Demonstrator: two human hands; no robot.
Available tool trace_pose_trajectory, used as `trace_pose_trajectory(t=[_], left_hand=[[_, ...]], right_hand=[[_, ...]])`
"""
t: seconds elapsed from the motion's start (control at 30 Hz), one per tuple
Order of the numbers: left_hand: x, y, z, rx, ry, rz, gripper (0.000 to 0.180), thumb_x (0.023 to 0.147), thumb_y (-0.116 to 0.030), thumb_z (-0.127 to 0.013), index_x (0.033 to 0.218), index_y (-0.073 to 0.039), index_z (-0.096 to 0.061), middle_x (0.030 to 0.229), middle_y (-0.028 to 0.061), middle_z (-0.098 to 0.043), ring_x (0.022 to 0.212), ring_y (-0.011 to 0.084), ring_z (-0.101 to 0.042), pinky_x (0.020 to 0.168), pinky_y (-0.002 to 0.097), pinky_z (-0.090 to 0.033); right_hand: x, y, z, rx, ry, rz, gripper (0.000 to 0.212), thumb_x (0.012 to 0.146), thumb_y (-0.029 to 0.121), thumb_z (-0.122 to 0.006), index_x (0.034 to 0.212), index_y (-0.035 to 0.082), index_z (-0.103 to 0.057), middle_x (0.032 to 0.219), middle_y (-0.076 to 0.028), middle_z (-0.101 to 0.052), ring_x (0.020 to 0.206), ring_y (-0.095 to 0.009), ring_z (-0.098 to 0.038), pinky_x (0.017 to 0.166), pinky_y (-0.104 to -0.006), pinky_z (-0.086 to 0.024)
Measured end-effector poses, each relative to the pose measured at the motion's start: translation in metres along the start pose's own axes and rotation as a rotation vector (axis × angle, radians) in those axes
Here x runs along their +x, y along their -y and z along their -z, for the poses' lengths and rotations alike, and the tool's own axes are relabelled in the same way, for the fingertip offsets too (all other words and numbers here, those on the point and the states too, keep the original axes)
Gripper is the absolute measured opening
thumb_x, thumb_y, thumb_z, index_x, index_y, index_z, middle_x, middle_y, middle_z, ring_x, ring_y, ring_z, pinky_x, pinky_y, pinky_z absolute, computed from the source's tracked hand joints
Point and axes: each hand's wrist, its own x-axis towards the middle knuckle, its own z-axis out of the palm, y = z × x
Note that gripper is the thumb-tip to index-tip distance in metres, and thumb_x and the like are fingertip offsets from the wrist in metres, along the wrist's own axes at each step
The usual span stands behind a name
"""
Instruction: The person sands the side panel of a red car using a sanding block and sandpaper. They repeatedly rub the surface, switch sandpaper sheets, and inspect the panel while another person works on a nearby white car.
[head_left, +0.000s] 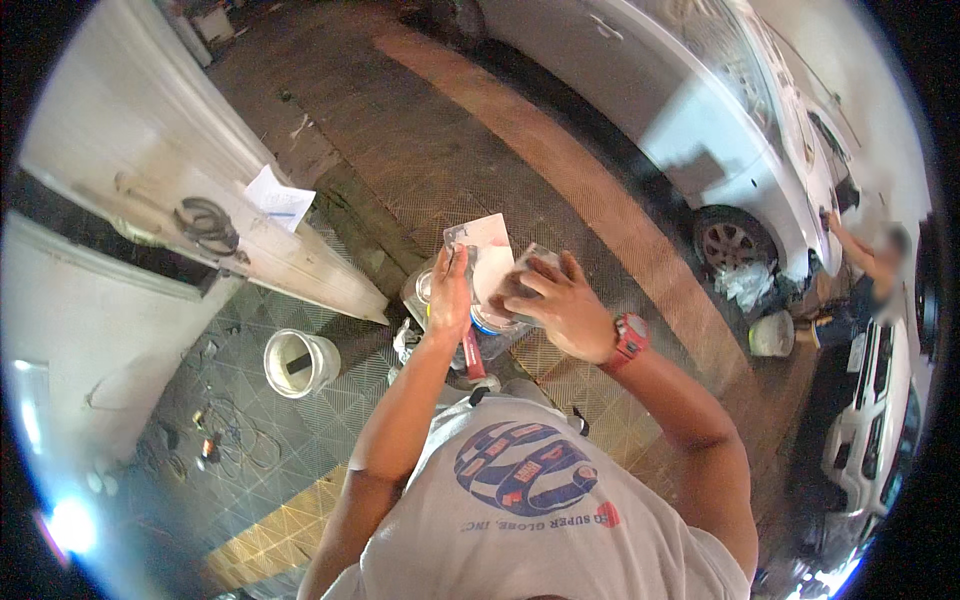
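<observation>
My left hand (452, 297) is closed on the edge of a pale, flat rectangular board (494, 255), held up in front of my body. A smooth pinkish-beige layer covers most of its face. My right hand (570, 308), wearing a red wristwatch, grips a thin greyish flat piece (541, 256) beside the board's right edge; whether the two touch I cannot tell. Beneath both hands stands a container with a blue rim (488, 324), partly hidden. A red object (472, 356), perhaps a tube or handle, shows just below it.
On the left, a white bucket (323, 368) stands on the patterned floor near tangled cables (240, 440). A long white panel (330, 270) carries a paper sheet (280, 200) and dark coiled item (208, 222). A white car (640, 80) fills the upper right; another person (880, 265) reaches toward it.
</observation>
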Motion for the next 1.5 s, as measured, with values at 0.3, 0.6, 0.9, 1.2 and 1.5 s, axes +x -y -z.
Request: trace_pose_trajectory(t=[0.3,0.6,0.9,1.2,1.5], left_hand=[[-0.005,-0.032,-0.033,-0.465,0.018,0.144,0.037,0.110,-0.028,-0.050,0.142,-0.011,-0.053,0.135,0.0105,-0.063,0.120,0.0269,-0.065,0.101,0.0466,-0.055],[-0.021,-0.053,-0.040,-0.366,0.038,-0.081,0.036,0.106,-0.027,-0.057,0.137,-0.009,-0.057,0.133,0.0067,-0.062,0.122,0.0256,-0.063,0.102,0.0473,-0.054],[-0.023,-0.065,-0.025,-0.293,0.122,-0.061,0.042,0.108,-0.027,-0.054,0.142,-0.002,-0.054,0.133,0.0125,-0.064,0.122,0.0220,-0.062,0.105,0.0378,-0.051],[-0.013,-0.042,-0.009,0.024,-0.012,-0.127,0.063,0.108,-0.038,-0.054,0.152,0.005,-0.040,0.150,0.0191,-0.052,0.138,0.0271,-0.050,0.119,0.0400,-0.034],[-0.031,-0.045,0.012,-0.418,0.068,-0.032,0.036,0.106,-0.025,-0.056,0.135,-0.005,-0.059,0.130,0.0105,-0.064,0.119,0.0268,-0.064,0.103,0.0438,-0.053]], right_hand=[[0.014,0.029,0.071,0.728,-0.406,-0.116,0.070,0.084,-0.016,-0.052,0.151,0.004,-0.044,0.149,-0.025,-0.040,0.140,-0.044,-0.043,0.118,-0.0424,-0.040],[0.004,0.014,0.051,0.432,-0.237,-0.298,0.076,0.081,-0.017,-0.050,0.154,-0.001,-0.031,0.149,-0.028,-0.040,0.137,-0.047,-0.048,0.113,-0.0476,-0.045],[0.016,0.010,0.085,0.046,-0.184,-0.303,0.068,0.084,-0.009,-0.052,0.147,0.018,-0.052,0.148,-0.017,-0.048,0.134,-0.046,-0.051,0.110,-0.0531,-0.047],[0.015,0.035,0.038,-0.115,-0.058,-0.021,0.048,0.090,0.012,-0.058,0.133,0.030,-0.067,0.139,-0.009,-0.057,0.145,-0.040,-0.041,0.116,-0.0748,-0.022],[0.023,0.080,0.042,0.527,-0.247,-0.160,0.066,0.088,-0.006,-0.056,0.149,0.019,-0.050,0.143,-0.023,-0.048,0.135,-0.041,-0.050,0.114,-0.0516,-0.041]])
